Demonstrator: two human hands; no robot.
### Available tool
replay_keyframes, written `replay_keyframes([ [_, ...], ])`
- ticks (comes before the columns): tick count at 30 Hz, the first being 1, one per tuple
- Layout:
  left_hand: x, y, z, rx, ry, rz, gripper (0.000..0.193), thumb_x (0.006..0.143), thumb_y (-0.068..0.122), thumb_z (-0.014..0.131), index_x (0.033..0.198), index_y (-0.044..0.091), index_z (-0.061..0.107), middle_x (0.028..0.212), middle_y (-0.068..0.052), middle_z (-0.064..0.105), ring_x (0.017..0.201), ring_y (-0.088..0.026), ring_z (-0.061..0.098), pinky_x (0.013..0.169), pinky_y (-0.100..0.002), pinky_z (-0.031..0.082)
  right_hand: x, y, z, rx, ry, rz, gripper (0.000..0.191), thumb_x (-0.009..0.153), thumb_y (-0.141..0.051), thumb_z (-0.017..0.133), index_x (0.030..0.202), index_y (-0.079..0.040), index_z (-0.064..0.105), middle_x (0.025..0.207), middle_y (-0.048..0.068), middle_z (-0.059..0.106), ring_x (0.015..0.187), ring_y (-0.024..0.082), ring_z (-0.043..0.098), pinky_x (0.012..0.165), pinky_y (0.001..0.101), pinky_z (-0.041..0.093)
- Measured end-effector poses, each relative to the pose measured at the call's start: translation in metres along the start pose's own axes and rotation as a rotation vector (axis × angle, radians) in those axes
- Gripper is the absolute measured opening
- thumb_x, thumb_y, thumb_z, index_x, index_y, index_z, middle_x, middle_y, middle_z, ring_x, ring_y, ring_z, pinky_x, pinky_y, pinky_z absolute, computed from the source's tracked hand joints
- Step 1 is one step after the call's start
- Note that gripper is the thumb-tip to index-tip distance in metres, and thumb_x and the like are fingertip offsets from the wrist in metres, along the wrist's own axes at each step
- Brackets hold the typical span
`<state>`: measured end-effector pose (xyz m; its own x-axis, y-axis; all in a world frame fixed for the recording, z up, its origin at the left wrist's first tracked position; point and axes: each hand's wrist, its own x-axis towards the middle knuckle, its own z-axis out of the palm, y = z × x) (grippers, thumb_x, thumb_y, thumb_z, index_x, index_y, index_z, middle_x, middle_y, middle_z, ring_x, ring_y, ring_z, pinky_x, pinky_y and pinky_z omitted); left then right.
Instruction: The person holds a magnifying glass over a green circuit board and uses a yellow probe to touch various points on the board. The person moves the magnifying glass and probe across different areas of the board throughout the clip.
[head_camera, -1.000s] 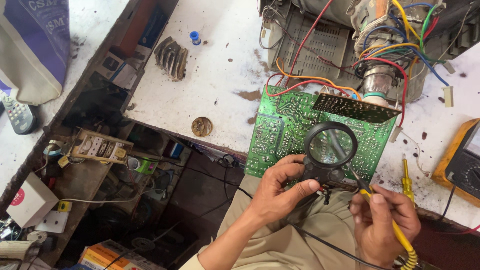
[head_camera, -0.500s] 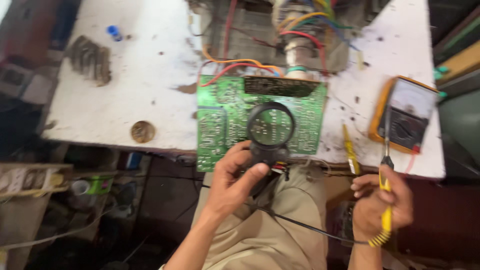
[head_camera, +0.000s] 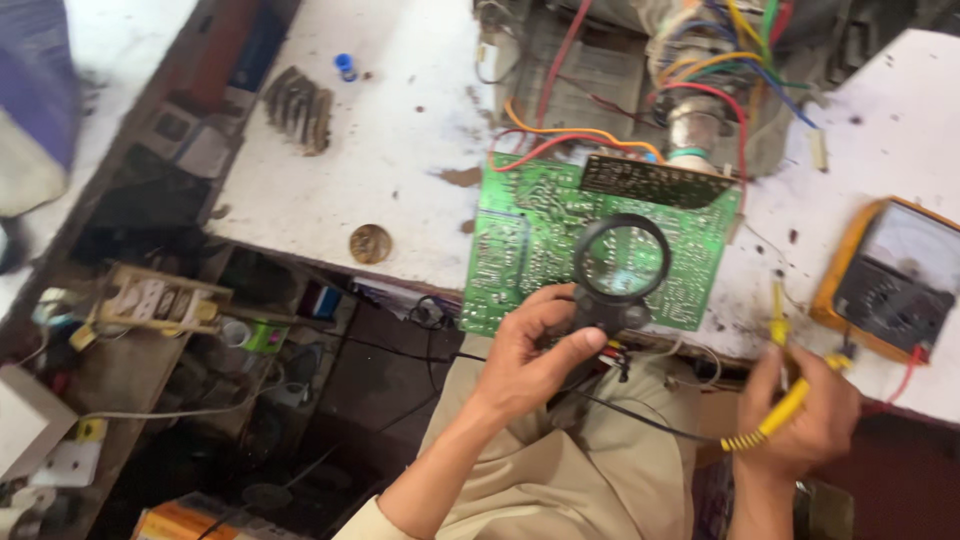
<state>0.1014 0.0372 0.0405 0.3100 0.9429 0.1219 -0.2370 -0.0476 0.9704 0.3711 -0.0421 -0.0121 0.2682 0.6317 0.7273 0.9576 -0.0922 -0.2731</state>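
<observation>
I see my left hand (head_camera: 525, 355) gripping a magnifier (head_camera: 620, 262) over the green board (head_camera: 520, 250) on the stained white bench (head_camera: 390, 150), right hand (head_camera: 805, 420) at four o'clock pinching a yellow probe (head_camera: 780, 410).

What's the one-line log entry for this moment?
left hand: holds magnifier over green circuit board | right hand: grips yellow-handled tool | multimeter: on bench, right
</observation>
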Motion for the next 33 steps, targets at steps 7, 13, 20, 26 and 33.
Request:
replay_keyframes([
  [7, 0.002, -0.002, 0.001, 0.000, 0.004, 0.016, 0.022, 0.095, 0.016, 0.076, 0.104, -0.004, 0.072, 0.127, -0.012, 0.064, 0.112, -0.013, 0.061, 0.096, -0.029, 0.050, 0.002, -0.054, 0.007, 0.817, -0.015, 0.327, 0.023, 0.114, 0.003, 0.070, 0.124, 0.004, 0.049, 0.102, 0.022, 0.069, 0.078, 0.018, 0.070, 0.064, 0.0255, 0.057],
  [13, 0.003, -0.002, 0.001, -0.021, 0.013, -0.016, 0.023, 0.094, 0.018, 0.076, 0.103, -0.004, 0.072, 0.128, -0.010, 0.064, 0.105, -0.010, 0.061, 0.092, -0.028, 0.052, 0.027, -0.088, 0.031, 0.898, -0.072, 0.253, 0.031, 0.109, 0.006, 0.072, 0.119, 0.000, 0.043, 0.098, 0.020, 0.071, 0.071, 0.013, 0.066, 0.066, 0.0227, 0.055],
  [20, 0.004, -0.004, 0.000, 0.010, 0.014, -0.015, 0.025, 0.094, 0.019, 0.077, 0.099, -0.004, 0.071, 0.125, -0.010, 0.065, 0.103, -0.010, 0.061, 0.089, -0.028, 0.053, 0.031, -0.093, 0.047, 0.938, -0.115, 0.289, 0.036, 0.106, 0.005, 0.074, 0.120, -0.001, 0.042, 0.099, 0.017, 0.071, 0.074, 0.010, 0.065, 0.067, 0.0212, 0.055],
  [26, 0.004, -0.004, -0.001, 0.030, 0.033, 0.009, 0.025, 0.093, 0.019, 0.077, 0.098, -0.005, 0.070, 0.125, -0.010, 0.066, 0.103, -0.009, 0.060, 0.088, -0.027, 0.052, 0.029, -0.095, 0.053, 0.861, -0.100, 0.232, 0.033, 0.109, 0.003, 0.076, 0.122, 0.000, 0.046, 0.107, 0.016, 0.072, 0.085, 0.011, 0.067, 0.077, 0.0211, 0.055],
  [33, 0.003, -0.002, -0.001, -0.004, 0.029, -0.017, 0.025, 0.093, 0.020, 0.077, 0.096, -0.004, 0.070, 0.125, -0.009, 0.066, 0.099, -0.008, 0.059, 0.084, -0.026, 0.051, 0.034, -0.103, 0.040, 0.773, -0.140, 0.194, 0.035, 0.101, 0.003, 0.077, 0.121, 0.002, 0.049, 0.107, 0.018, 0.072, 0.087, 0.014, 0.071, 0.073, 0.0226, 0.058],
])
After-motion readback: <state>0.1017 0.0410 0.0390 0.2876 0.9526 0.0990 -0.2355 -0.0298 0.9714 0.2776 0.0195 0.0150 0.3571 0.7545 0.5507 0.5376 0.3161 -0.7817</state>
